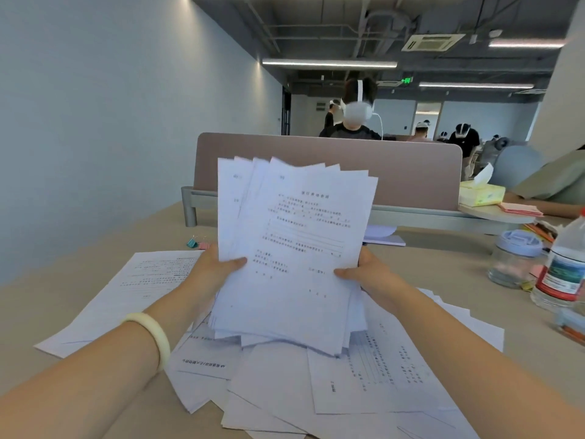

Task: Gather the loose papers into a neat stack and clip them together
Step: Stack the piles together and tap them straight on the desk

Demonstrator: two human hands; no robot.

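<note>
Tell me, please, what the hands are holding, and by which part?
An uneven sheaf of papers: left hand grips its left edge, right hand its right edge, thumbs in front.

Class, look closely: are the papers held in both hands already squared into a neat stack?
No, the held papers fan out, with their top corners staggered.

chinese print on the held papers (294,248) is too blurred to read, though one desk sheet (364,375) bears "附件2"

Left hand (212,270), right hand (369,274): fingers hidden behind sheaf (294,248); print illegible; bottle (562,267) cut by edge.
</note>
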